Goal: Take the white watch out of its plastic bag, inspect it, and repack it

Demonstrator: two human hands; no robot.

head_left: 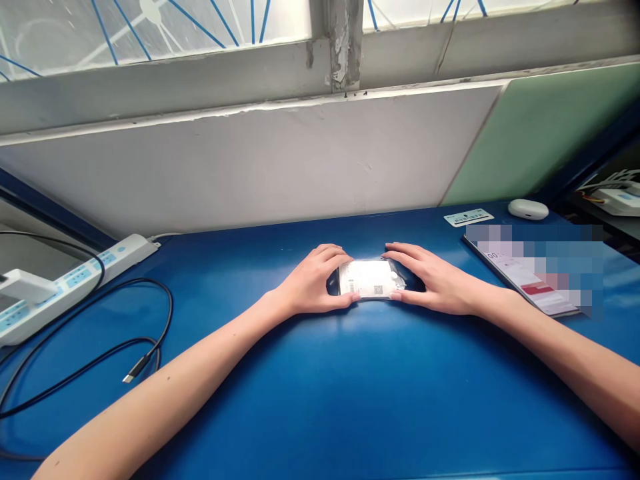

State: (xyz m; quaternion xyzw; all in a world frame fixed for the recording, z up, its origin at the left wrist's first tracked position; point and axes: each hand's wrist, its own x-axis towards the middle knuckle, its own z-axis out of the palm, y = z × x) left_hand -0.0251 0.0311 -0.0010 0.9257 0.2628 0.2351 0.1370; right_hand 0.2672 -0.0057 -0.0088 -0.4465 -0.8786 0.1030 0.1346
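Note:
A small dark object with a white label, wrapped in shiny clear film (369, 278), lies flat on the blue table (320, 393) in the middle. My left hand (313, 280) grips its left end, fingers curled over the top edge and thumb along the near edge. My right hand (431, 279) holds its right end the same way, thumb pressed at the near right corner. Glare washes out most of the label.
A white power strip (75, 277) with a plugged adapter (25, 285) lies at the left, and a black cable with a loose plug (131, 373) loops beside it. At the right are a printed card (533, 280), a small white label (469, 217) and a white oval case (528, 209).

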